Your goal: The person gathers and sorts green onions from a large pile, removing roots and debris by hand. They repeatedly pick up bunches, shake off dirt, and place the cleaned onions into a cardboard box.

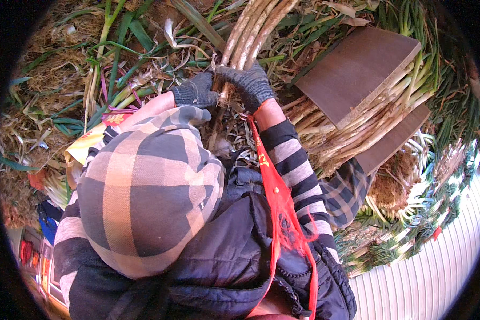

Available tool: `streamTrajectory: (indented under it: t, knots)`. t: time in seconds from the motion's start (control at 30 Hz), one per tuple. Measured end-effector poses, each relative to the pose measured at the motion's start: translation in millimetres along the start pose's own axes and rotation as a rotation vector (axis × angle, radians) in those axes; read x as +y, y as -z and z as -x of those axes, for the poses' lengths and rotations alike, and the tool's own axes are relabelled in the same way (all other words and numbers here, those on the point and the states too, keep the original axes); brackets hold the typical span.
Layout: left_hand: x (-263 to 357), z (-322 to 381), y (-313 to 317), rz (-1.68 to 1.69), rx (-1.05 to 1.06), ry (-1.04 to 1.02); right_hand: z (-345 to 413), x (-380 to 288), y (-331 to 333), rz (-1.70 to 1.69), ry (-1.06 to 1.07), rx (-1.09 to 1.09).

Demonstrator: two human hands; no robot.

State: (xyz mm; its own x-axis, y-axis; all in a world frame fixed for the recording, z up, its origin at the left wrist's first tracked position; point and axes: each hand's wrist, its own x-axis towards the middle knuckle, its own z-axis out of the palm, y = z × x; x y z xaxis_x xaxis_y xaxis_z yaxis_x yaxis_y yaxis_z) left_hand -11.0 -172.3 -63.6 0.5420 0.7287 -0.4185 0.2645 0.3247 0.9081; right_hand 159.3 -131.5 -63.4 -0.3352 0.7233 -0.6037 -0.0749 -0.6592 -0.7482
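Note:
Several long scallion stalks, pale and soiled, rise away from me at the top middle. My right hand, in a dark knit glove, is closed around their lower part with the thumb laid across them. My left hand, gloved alike, is curled at the stalks' lower ends, touching a brownish dry strip there; its fingertips are partly hidden. To the right lies a thick pile of scallions, with a brown board on top and another brown board along its lower side.
Loose green leaves and dry peelings cover the ground ahead. Rooty scallion heaps lie left. A plaid-covered knee fills the lower left. A red cloth strip hangs beside my right arm. Ribbed pale sheeting lies lower right.

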Motion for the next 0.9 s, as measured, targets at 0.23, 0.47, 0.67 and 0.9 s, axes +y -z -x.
streamTrajectory:
  t: [0.23,0.47,0.67,0.9]
  knots:
    - [35.3,1.3,9.5,-0.489,-0.194,0.162,-1.9,-1.7,10.7,0.340,-0.106,0.075]
    - [17.6,20.8,27.5,-0.560,-0.034,-0.296,5.1,4.3,20.1,-0.117,-0.214,0.064]
    - [-41.0,60.1,93.8,-0.951,0.197,0.358,50.8,-46.9,37.1,-0.009,-0.109,0.036]
    - [23.7,43.5,114.9,-1.239,0.837,0.047,82.8,-74.9,40.4,-0.323,-0.183,-0.083]
